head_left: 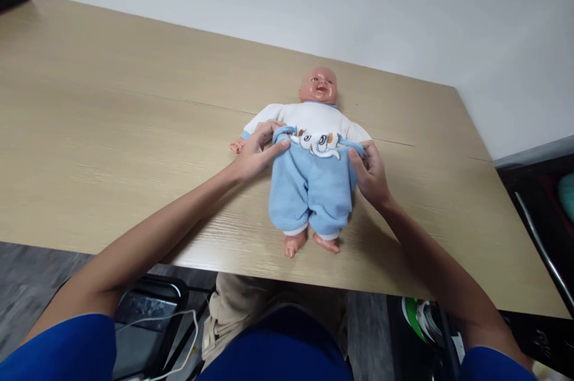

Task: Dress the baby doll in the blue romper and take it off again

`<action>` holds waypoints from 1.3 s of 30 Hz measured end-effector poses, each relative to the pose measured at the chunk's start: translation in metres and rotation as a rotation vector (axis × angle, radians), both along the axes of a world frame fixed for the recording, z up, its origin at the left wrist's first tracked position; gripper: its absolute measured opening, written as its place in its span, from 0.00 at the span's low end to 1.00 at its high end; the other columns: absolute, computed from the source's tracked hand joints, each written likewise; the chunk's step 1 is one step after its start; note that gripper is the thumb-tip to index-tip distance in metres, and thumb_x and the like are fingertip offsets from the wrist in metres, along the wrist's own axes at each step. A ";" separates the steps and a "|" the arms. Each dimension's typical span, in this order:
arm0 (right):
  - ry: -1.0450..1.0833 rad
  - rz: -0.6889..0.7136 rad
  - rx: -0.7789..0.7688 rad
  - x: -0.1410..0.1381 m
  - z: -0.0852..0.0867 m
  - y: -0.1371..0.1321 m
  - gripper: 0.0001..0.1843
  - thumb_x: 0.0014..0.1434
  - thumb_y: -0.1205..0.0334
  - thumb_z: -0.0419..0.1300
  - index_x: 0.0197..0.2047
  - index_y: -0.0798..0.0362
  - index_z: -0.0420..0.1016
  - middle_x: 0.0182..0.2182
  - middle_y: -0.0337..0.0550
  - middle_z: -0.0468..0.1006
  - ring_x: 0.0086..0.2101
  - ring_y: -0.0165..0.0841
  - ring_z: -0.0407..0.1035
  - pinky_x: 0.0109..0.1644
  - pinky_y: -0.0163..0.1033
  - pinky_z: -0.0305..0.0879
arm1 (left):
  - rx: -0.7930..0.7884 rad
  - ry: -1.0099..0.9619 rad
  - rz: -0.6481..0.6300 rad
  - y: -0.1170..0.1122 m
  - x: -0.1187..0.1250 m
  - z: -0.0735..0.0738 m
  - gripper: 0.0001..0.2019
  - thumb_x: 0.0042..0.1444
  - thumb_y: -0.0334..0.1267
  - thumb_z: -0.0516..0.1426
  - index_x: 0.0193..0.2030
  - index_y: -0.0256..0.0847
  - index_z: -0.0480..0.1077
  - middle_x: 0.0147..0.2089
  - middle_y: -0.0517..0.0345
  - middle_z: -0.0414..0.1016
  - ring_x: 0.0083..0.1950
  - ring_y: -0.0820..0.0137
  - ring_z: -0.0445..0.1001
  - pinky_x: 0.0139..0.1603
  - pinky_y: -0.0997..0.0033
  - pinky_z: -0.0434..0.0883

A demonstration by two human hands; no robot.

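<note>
Head view: the doll lies face-up on the table in blue trousers, probably light, soft and stretchy, best held at both sides of the waistband, which the left hand and right hand, nearly closed, each pinch.

Shows pinkish tan on doll's head, plain wht on top w/ lt blue cuff & collar. Repeats lt blue on pants, w/ wht hem. Goes wht on animal patch w/ dk outlines, blk-&-wht eyes & orange-brn bits. Runs pale tan w/ faint wood-grain streaks across table; turns lt grey on wall, streaky dk grey on floor. Has royal blue on sleeve, beige on wearer's trousers, wht on cable, grn & wht on round item.
</note>
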State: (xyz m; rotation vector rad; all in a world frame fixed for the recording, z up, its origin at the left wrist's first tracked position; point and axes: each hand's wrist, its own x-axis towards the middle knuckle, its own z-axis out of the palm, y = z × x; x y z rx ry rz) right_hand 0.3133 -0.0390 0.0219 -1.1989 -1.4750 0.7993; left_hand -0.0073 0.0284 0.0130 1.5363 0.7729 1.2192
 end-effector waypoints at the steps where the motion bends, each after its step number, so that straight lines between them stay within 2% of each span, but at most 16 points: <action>1: 0.015 -0.023 0.009 -0.003 0.000 0.009 0.27 0.74 0.28 0.70 0.45 0.43 0.73 0.33 0.34 0.66 0.32 0.34 0.59 0.37 0.41 0.60 | -0.018 -0.025 -0.018 0.007 0.003 -0.001 0.29 0.62 0.67 0.77 0.43 0.43 0.78 0.45 0.54 0.78 0.48 0.63 0.75 0.50 0.63 0.73; 4: 0.064 -0.071 -0.020 -0.009 -0.008 0.034 0.28 0.72 0.26 0.70 0.46 0.42 0.72 0.36 0.35 0.71 0.35 0.36 0.64 0.41 0.41 0.67 | -0.156 -0.117 -0.057 0.024 0.011 -0.007 0.32 0.58 0.69 0.79 0.40 0.44 0.73 0.37 0.60 0.71 0.38 0.68 0.69 0.40 0.66 0.66; 7: 0.049 -0.069 -0.080 -0.007 -0.020 0.044 0.32 0.67 0.22 0.71 0.43 0.42 0.71 0.35 0.35 0.73 0.36 0.37 0.66 0.43 0.42 0.69 | -0.277 -0.106 -0.084 0.027 0.009 -0.014 0.31 0.58 0.67 0.79 0.43 0.43 0.75 0.39 0.58 0.74 0.39 0.66 0.71 0.41 0.64 0.68; 11: -0.041 -0.039 -0.153 0.002 -0.031 0.035 0.34 0.65 0.21 0.70 0.34 0.43 0.68 0.30 0.35 0.67 0.34 0.37 0.62 0.42 0.45 0.66 | -0.166 0.132 -0.113 0.021 -0.004 -0.017 0.30 0.64 0.69 0.73 0.41 0.42 0.75 0.40 0.57 0.73 0.42 0.63 0.70 0.46 0.62 0.68; 14: -0.017 -0.042 -0.176 0.001 -0.032 0.029 0.30 0.66 0.25 0.69 0.34 0.43 0.70 0.32 0.38 0.72 0.38 0.41 0.66 0.49 0.48 0.70 | -0.107 0.190 -0.110 0.018 -0.009 -0.015 0.29 0.67 0.68 0.69 0.40 0.43 0.72 0.40 0.57 0.70 0.43 0.62 0.68 0.48 0.60 0.68; 17: 0.057 -0.057 -0.207 0.000 -0.029 0.030 0.24 0.64 0.32 0.69 0.35 0.43 0.74 0.36 0.43 0.78 0.44 0.46 0.70 0.56 0.51 0.72 | -0.158 0.186 -0.112 0.019 -0.013 -0.012 0.23 0.70 0.63 0.67 0.42 0.43 0.73 0.42 0.56 0.71 0.45 0.60 0.68 0.51 0.58 0.69; 21: 0.056 0.034 -0.204 0.015 -0.027 0.027 0.11 0.58 0.47 0.69 0.37 0.44 0.78 0.35 0.40 0.77 0.41 0.43 0.68 0.52 0.49 0.71 | -0.181 0.241 -0.196 0.026 -0.031 -0.009 0.16 0.66 0.54 0.68 0.39 0.44 0.75 0.42 0.54 0.74 0.47 0.57 0.71 0.52 0.56 0.72; 24: -0.013 0.142 -0.158 0.029 -0.028 0.022 0.08 0.56 0.51 0.69 0.35 0.45 0.79 0.35 0.38 0.75 0.39 0.42 0.66 0.49 0.48 0.69 | -0.168 0.271 -0.331 0.032 -0.044 -0.008 0.13 0.63 0.49 0.71 0.46 0.44 0.81 0.46 0.51 0.81 0.51 0.55 0.78 0.55 0.57 0.76; 26: -0.038 0.159 -0.123 0.031 -0.029 0.018 0.12 0.58 0.48 0.73 0.36 0.45 0.81 0.36 0.39 0.75 0.40 0.43 0.67 0.51 0.49 0.70 | -0.164 0.260 -0.385 0.033 -0.048 -0.007 0.15 0.62 0.49 0.74 0.49 0.44 0.83 0.49 0.50 0.85 0.54 0.53 0.83 0.58 0.56 0.79; 28: 0.015 0.150 -0.139 0.025 -0.031 0.016 0.18 0.62 0.41 0.76 0.41 0.45 0.84 0.39 0.41 0.79 0.43 0.45 0.71 0.56 0.51 0.73 | -0.170 0.232 -0.398 0.032 -0.046 -0.009 0.18 0.60 0.50 0.77 0.51 0.44 0.84 0.51 0.48 0.87 0.56 0.51 0.85 0.62 0.54 0.81; 32: 0.294 0.073 -0.270 0.004 -0.037 0.016 0.28 0.65 0.27 0.73 0.52 0.41 0.84 0.47 0.45 0.87 0.54 0.50 0.80 0.64 0.56 0.78 | -0.216 0.115 -0.303 0.025 -0.033 -0.017 0.22 0.61 0.55 0.79 0.50 0.43 0.83 0.53 0.48 0.88 0.57 0.53 0.85 0.66 0.52 0.81; 36: 0.418 0.026 -0.326 -0.008 -0.038 0.019 0.32 0.62 0.25 0.74 0.56 0.39 0.82 0.53 0.46 0.90 0.61 0.53 0.82 0.65 0.61 0.82 | -0.373 -0.156 -0.265 0.015 -0.017 -0.026 0.27 0.62 0.64 0.78 0.51 0.45 0.81 0.51 0.49 0.88 0.58 0.52 0.86 0.64 0.50 0.82; 39: 0.463 0.035 -0.328 -0.011 -0.036 0.020 0.36 0.58 0.26 0.78 0.60 0.38 0.81 0.57 0.45 0.90 0.63 0.53 0.83 0.67 0.61 0.83 | -0.428 -0.224 -0.278 0.011 -0.011 -0.027 0.27 0.61 0.64 0.79 0.51 0.46 0.81 0.49 0.49 0.89 0.58 0.51 0.87 0.63 0.50 0.82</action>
